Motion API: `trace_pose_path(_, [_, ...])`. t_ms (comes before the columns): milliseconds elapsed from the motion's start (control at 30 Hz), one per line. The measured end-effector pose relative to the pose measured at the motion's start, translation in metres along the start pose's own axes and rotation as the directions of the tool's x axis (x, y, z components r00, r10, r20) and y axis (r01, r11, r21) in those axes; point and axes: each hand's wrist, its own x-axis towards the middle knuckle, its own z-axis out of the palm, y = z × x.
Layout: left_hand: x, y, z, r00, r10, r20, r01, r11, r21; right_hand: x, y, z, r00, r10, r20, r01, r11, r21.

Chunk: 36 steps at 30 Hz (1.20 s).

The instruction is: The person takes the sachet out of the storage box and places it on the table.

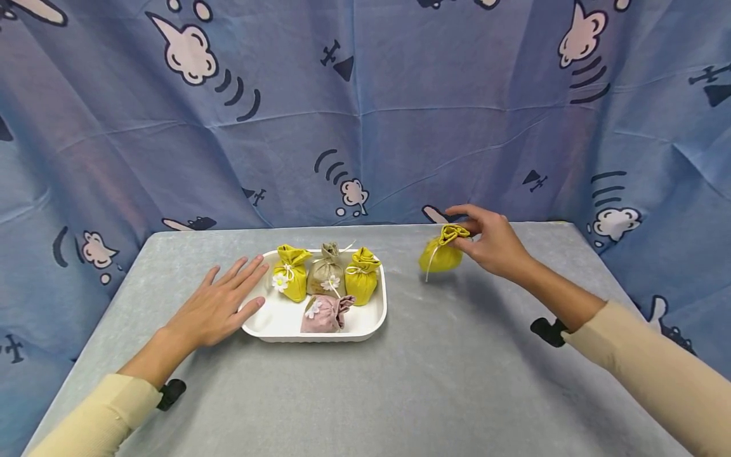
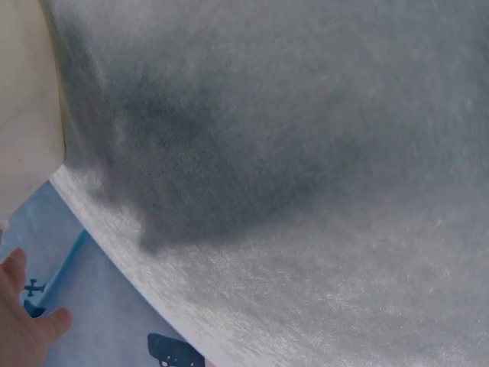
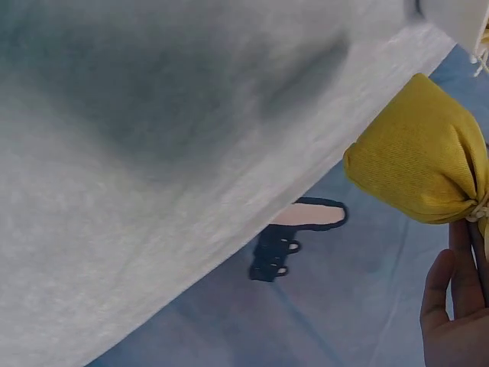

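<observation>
My right hand (image 1: 492,244) pinches the gathered neck of a yellow drawstring pouch (image 1: 441,257), held to the right of the tray with its white cord hanging down. In the right wrist view the full bottom of this pouch (image 3: 416,157) points away from the fingers. My left hand (image 1: 219,304) lies with straight, spread fingers at the left rim of a white tray (image 1: 274,324). Inside the tray, two yellow pouches (image 1: 295,279) flank a beige pouch (image 1: 325,276) along the back. A pink pouch (image 1: 325,315) with a white flower lies on its side in front of them.
A grey cloth-covered table (image 1: 400,387) carries the tray. Behind it and at both sides hangs a blue patterned curtain (image 1: 422,146), close to the table's back edge. Dark straps with small devices (image 1: 549,332) sit under both wrists.
</observation>
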Motion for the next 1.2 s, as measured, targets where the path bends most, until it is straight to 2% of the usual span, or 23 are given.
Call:
trace_pose_path(300, [0.0,0.0,0.0,1.0,0.002,-0.001,-0.002,1.0,-0.005,-0.002,0.022,0.008,0.997,0.079,-0.009,-0.079,0.996,-0.049])
trace_pose_path(567, [0.0,0.001,0.0,1.0,0.007,-0.007,-0.007,1.0,-0.005,-0.005,0.034,0.009,0.991,0.125,0.056,-0.122,0.991,-0.053])
trace_pose_path(833, [-0.001,-0.001,0.001,1.0,0.016,-0.016,-0.016,1.0,-0.01,0.0,0.026,0.006,0.991,0.092,0.096,-0.09,0.996,-0.022])
trace_pose_path(1033, [-0.001,-0.001,0.0,1.0,0.016,-0.019,-0.016,1.0,-0.011,0.006,0.014,0.012,0.984,0.073,0.16,-0.079,0.996,0.031])
trace_pose_path(1200, [-0.001,0.0,0.001,1.0,0.016,-0.018,-0.016,1.0,-0.023,0.01,0.0,0.018,0.981,0.05,0.185,-0.057,0.998,0.033])
